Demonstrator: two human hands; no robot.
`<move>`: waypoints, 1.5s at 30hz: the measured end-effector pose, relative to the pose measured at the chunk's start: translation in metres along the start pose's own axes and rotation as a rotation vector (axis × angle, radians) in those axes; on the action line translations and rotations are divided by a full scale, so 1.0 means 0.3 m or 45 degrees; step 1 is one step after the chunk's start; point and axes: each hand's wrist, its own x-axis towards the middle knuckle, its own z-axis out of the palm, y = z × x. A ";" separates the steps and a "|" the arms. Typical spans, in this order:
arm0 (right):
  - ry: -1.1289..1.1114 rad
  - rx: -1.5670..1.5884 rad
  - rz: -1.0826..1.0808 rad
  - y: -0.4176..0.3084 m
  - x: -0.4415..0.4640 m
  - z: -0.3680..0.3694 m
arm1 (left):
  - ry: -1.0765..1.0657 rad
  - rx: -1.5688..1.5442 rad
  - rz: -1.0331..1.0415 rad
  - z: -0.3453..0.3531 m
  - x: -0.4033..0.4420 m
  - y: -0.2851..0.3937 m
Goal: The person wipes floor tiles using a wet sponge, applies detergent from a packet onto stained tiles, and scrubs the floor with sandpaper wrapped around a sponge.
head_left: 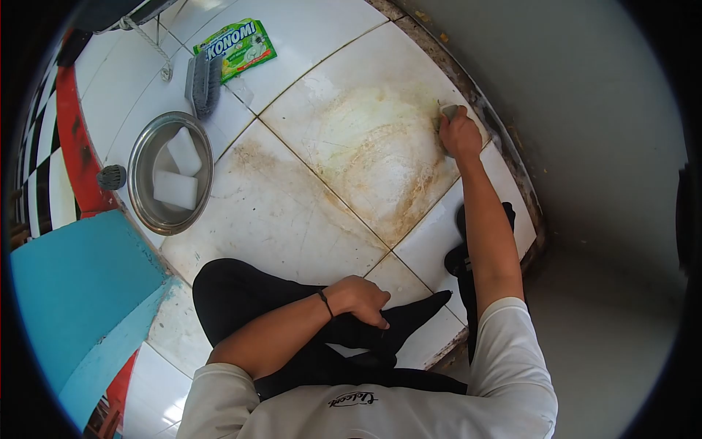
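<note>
My right hand [461, 135] reaches far forward and is closed around a small grey object [447, 112] pressed against the tiled floor. Fingers cover most of it, so its kind is unclear. Beside it, yellowish-brown stains [384, 164] and whitish smears spread over a large white tile. My left hand [358, 300], with a dark band at the wrist, rests on my black-clad lower leg [409, 322]. Its fingers are loosely bent and apart, and it holds nothing.
At the left stands a metal bowl [134, 175] with two white blocks [175, 189] inside. A grey-bristled brush [205, 84] lies beside a green packet [245, 50]. A small round grey brush-like thing [111, 177] is left of the bowl. A grey wall [585, 117] bounds the right side.
</note>
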 end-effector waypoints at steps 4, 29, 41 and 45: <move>-0.077 0.054 0.091 -0.075 -0.026 -0.020 | -0.061 0.000 0.007 0.004 0.016 -0.001; -0.250 0.237 -0.649 -0.288 -0.240 -0.038 | -0.004 0.053 -0.018 -0.001 -0.005 0.012; -0.208 0.031 -0.051 -0.096 0.155 -0.047 | -0.013 0.055 -0.006 -0.001 -0.004 0.011; -0.154 0.207 -0.699 -0.351 -0.085 -0.019 | -0.008 0.053 -0.007 0.005 -0.003 0.011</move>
